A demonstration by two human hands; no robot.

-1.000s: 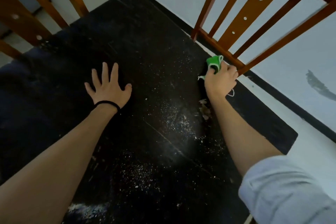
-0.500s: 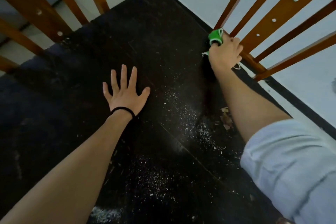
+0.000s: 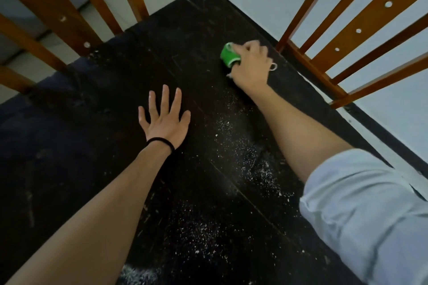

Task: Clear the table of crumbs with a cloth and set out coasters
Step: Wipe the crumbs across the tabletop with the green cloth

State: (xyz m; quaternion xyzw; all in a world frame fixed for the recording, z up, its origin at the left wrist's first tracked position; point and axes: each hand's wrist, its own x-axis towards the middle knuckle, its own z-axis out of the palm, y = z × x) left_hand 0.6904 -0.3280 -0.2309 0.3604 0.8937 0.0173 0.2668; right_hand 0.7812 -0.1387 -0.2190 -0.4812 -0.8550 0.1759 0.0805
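Observation:
My right hand (image 3: pixel 251 63) is closed around a bunched green cloth (image 3: pixel 229 55) and presses it onto the black table (image 3: pixel 97 169) near its far right side. A white loop of thread hangs out by the wrist. My left hand (image 3: pixel 165 118) lies flat on the table with fingers spread, a black band on its wrist. White crumbs (image 3: pixel 245 152) are scattered in a streak between my two forearms and down toward the near edge, with a denser patch at the bottom. No coasters are in view.
A wooden chair back (image 3: pixel 356 37) stands against the table's right edge. Another wooden chair (image 3: pixel 53 16) stands at the far left corner. Pale floor surrounds the table.
My right hand has slid the green cloth away from the right-hand chair, leftward onto the table. The left hand stays flat; the view has shifted.

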